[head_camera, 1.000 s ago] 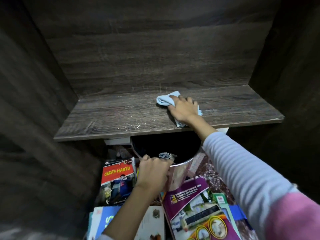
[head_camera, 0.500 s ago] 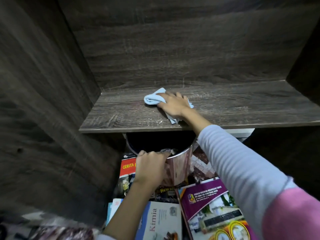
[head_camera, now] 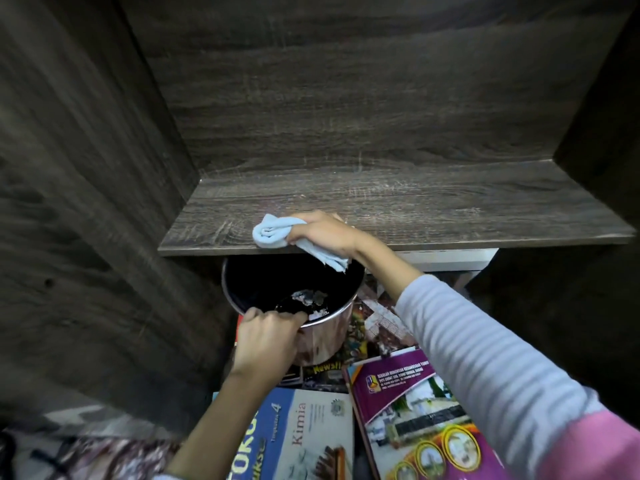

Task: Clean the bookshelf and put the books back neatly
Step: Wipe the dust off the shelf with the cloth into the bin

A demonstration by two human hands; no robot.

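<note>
A right hand [head_camera: 325, 233] grips a bunched pale blue cloth [head_camera: 277, 232] at the front edge of a bare dark wooden shelf [head_camera: 433, 209]. Just below, the left hand [head_camera: 268, 336] is closed on the rim of a metal pot [head_camera: 332, 327]. Books [head_camera: 408, 410] lie scattered on the floor beneath.

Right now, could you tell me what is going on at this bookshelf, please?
A person is wiping down an emptied dark wooden shelf. The right hand grips a light blue cloth at the shelf's front edge, one end hanging over a metal bin. The left hand holds the bin's rim just below that edge; some scraps lie inside. The books, including one titled Kimia, lie below, not yet put back.
</note>
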